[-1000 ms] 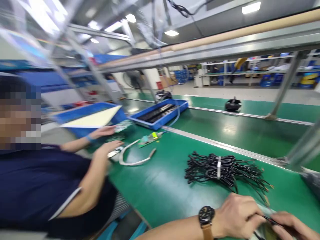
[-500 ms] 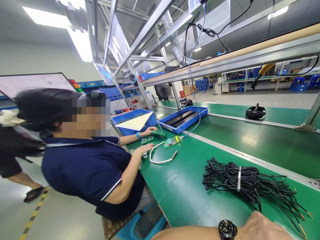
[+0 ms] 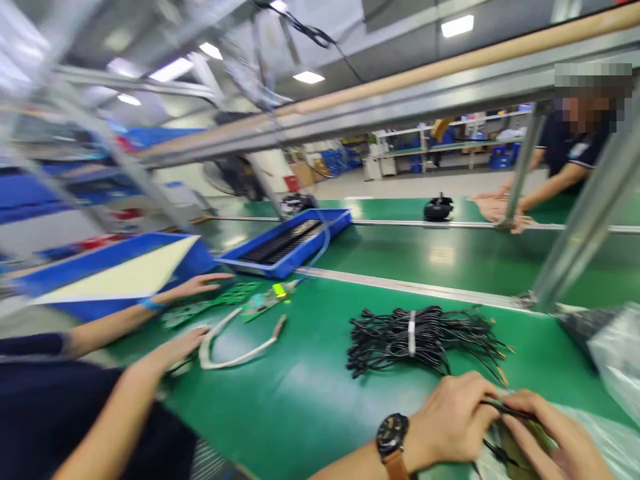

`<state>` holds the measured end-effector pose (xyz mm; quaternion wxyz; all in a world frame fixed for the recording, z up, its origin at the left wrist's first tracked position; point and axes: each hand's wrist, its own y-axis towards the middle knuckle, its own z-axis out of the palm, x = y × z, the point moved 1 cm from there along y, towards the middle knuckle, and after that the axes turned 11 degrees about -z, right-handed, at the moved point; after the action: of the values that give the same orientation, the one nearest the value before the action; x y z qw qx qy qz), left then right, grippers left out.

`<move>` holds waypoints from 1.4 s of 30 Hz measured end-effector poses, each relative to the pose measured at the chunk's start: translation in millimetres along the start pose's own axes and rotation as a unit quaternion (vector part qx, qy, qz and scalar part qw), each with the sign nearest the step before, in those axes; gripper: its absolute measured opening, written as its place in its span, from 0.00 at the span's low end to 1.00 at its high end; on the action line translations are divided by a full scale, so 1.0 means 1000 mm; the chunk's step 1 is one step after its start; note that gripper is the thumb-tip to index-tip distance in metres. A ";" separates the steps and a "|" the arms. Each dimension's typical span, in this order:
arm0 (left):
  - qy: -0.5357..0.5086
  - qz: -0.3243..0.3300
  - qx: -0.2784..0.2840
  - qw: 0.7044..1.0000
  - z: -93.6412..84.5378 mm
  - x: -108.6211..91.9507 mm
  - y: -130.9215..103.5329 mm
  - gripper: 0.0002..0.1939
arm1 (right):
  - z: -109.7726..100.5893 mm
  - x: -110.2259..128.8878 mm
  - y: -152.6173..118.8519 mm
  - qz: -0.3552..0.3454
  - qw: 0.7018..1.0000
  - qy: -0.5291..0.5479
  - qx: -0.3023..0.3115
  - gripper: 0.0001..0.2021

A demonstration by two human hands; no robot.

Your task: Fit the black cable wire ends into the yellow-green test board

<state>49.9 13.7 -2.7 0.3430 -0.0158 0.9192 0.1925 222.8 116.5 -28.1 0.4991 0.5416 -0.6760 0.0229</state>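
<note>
My left hand [image 3: 453,419], with a wristwatch [image 3: 392,433] on its wrist, is closed on a thin black cable [image 3: 493,402]. Facing it, my right hand [image 3: 563,423] pinches the same cable between thumb and fingers. Below the fingers shows an olive-brown item [image 3: 523,450], partly covered and hard to make out. Just beyond my hands lies a bundle of black cables [image 3: 380,337], bound by a white band [image 3: 412,333], with bare coloured wire ends toward the right.
At left, a co-worker's hands [image 3: 183,347] are by green circuit boards [image 3: 235,293] and a white cable [image 3: 240,363]. Behind stand a blue tray [image 3: 280,270] and a metal post [image 3: 575,220]. Clear plastic bags [image 3: 620,353] lie at right. Another person [image 3: 570,160] works across the bench.
My view has swung right and down. My right hand has come into view, and both hands now show holding a black cable. The bundle appears further left in the picture.
</note>
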 end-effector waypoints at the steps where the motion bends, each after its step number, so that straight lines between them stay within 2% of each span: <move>1: -0.015 -0.005 -0.010 1.000 -0.004 -0.002 0.000 0.05 | -0.004 0.008 0.003 0.005 1.000 0.008 0.006 0.09; 4: -0.052 -0.006 -0.029 0.998 -0.011 -0.002 0.002 0.08 | -0.009 0.026 0.015 0.017 0.999 0.019 0.039 0.08; 7: -0.076 -0.017 -0.040 0.996 -0.010 0.000 0.001 0.10 | -0.006 0.032 0.021 0.015 0.998 0.021 0.058 0.08; 16: -0.095 -0.047 -0.034 0.994 -0.003 0.004 -0.003 0.11 | 0.007 0.020 0.014 -0.052 0.998 0.031 0.036 0.08; 23: -0.101 -0.052 -0.031 0.993 -0.003 0.005 -0.005 0.11 | 0.009 0.027 0.018 -0.093 0.996 0.011 0.008 0.06; 32: -0.126 -0.063 -0.025 0.990 -0.001 0.003 -0.006 0.11 | 0.014 0.024 0.013 -0.105 0.994 -0.005 0.019 0.07; 38: -0.148 -0.065 0.005 0.987 -0.005 0.007 -0.002 0.11 | 0.013 0.026 0.017 -0.091 0.995 -0.009 0.037 0.06; 42: -0.115 -0.051 0.042 0.991 -0.011 0.011 0.002 0.09 | 0.006 0.028 0.024 -0.059 0.998 0.010 0.004 0.04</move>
<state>34.0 12.7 -1.5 0.4562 -0.0255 0.8789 0.1367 203.1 103.1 0.0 0.5047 0.5823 -0.6373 0.0012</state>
